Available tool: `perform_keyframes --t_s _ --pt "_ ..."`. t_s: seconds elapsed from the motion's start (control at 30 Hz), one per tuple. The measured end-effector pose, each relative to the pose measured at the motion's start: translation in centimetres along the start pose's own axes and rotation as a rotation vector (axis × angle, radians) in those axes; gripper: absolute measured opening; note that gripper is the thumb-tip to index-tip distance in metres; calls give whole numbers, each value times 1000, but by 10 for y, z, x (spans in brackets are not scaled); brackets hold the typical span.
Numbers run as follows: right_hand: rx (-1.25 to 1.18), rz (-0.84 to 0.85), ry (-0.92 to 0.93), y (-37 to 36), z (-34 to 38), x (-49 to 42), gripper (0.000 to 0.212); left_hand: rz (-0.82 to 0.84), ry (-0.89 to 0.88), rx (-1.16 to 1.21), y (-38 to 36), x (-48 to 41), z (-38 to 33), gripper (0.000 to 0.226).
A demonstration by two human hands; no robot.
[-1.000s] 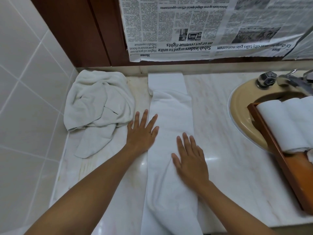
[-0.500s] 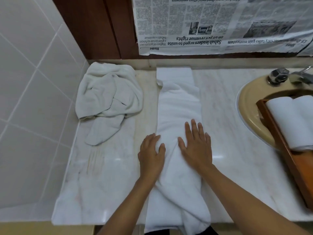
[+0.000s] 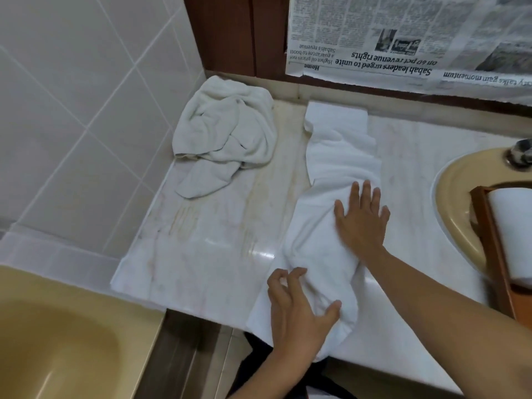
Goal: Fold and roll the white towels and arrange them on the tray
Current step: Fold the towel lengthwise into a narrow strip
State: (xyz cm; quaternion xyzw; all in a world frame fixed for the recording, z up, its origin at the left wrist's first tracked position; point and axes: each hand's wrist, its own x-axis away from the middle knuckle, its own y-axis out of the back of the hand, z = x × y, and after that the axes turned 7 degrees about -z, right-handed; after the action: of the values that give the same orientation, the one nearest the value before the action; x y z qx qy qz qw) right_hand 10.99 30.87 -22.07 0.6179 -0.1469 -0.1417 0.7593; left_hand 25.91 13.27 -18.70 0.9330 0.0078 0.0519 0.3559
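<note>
A long white towel (image 3: 339,156), folded into a strip, lies lengthwise on the marble counter (image 3: 213,243) and hangs over the front edge. My right hand (image 3: 361,218) lies flat on its middle with fingers spread. My left hand (image 3: 296,315) grips the towel's bunched near end at the counter edge, thumb and curled fingers around the cloth. A crumpled white towel (image 3: 227,133) sits in the back left corner. At the right edge a wooden tray (image 3: 489,243) holds a rolled white towel (image 3: 515,226).
The tray rests over a tan sink basin (image 3: 457,203) with a tap (image 3: 519,154) behind it. Newspaper (image 3: 403,38) covers the wall above the counter. Tiled wall stands to the left, and a tan tub (image 3: 51,349) lies low at the left.
My left hand slid back along the towel to its near end and now grips it. My right hand stayed flat on the middle. The view shifted left.
</note>
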Motion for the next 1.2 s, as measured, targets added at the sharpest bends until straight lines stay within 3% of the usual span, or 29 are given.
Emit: perform_keyframes --t_s 0.13,0.27,0.33,0.43,0.53,0.63,0.83,1.0,1.1,1.2 --pt "2 65 18 11 -1 -5 65 58 -1 -141 -19 -12 -10 68" --pt "-78 55 156 14 3 30 61 19 27 -42 -26 -22 -12 52" --pt "-122 94 263 9 -4 52 64 -70 19 0 -26 -20 -10 54" --pt "-133 80 313 1 -21 58 78 -231 -111 -134 -29 -6 -12 56" --pt "-127 81 315 2 -30 54 74 -132 -309 -273 -39 13 -16 55" --pt "-107 85 290 5 -32 50 68 16 -280 -399 -48 18 -14 65" --pt "-127 88 263 10 -38 34 61 13 -359 -414 -31 -11 -16 55" --pt "-90 33 256 7 -36 35 60 13 -273 -306 -8 -5 -11 68" --pt "-84 1 256 4 -36 37 62 -71 -29 -108 8 11 -8 54" --pt "-63 -30 252 2 -35 38 65 -38 162 58 16 19 7 31"
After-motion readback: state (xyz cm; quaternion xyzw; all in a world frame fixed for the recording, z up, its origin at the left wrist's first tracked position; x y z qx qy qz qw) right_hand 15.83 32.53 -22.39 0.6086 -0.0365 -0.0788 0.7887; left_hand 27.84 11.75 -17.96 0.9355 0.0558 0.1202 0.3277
